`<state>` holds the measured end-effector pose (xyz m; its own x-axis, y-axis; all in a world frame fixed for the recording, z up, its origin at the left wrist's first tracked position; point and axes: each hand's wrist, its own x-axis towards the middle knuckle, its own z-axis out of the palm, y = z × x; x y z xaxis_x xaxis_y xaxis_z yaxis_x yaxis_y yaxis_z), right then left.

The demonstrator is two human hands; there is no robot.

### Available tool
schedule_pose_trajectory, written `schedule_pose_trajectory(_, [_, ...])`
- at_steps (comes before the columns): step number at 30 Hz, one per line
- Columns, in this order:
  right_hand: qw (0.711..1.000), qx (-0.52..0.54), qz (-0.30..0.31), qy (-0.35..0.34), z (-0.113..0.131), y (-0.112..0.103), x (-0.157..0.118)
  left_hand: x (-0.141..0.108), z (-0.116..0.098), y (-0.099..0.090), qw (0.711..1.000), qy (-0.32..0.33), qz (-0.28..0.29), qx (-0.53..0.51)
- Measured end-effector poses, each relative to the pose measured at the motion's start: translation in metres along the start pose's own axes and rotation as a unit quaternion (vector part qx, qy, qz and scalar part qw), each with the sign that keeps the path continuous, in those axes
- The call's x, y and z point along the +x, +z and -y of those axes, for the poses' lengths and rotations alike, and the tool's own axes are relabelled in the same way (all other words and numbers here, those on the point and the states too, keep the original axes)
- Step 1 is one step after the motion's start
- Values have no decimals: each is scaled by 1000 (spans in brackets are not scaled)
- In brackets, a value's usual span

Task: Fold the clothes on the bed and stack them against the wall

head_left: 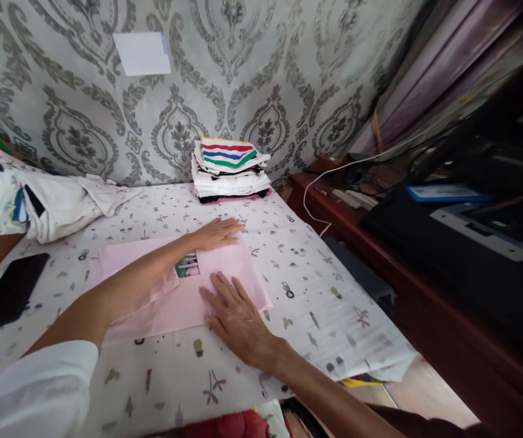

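Observation:
A pink garment lies partly folded on the patterned white cloth that covers the table. Its right end is turned over, and a small green and dark print shows near its middle. My left hand rests flat on the far edge of the folded part, fingers stretched to the right. Nearer to me, my right hand is spread palm down on the same folded part. Neither hand grips anything. My left forearm crosses over the garment and hides some of it.
At the back against the wall stands a stack of folded clothes. Loose white clothes are heaped at the far left, with a black phone nearer. A dark red cabinet with a white cable runs along the right side.

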<state>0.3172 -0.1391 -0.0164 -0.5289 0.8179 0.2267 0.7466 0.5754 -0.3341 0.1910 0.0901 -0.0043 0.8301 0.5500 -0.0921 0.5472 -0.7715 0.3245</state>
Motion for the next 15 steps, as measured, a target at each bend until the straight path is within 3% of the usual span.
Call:
schedule_pose_trajectory(3, [996,45,-71,19,-6,-14,-18,3,15,-9,998,-28,-60,15])
schedule_pose_trajectory(5, [983,32,-146,107,-19,-20,-30,7,23,-15,997,-16,-78,21])
schedule_pose_trajectory(7, [964,-4,-177,199,-32,-22,-38,13,25,-21,998,15,-58,15])
schedule_pose_trajectory(11, [949,-59,-129,282,-43,-20,-36,30,17,-31,998,50,22,-9])
schedule_pose_trajectory(15, [949,-13,-109,296,-37,-24,-25,40,8,-41,999,37,35,-11])
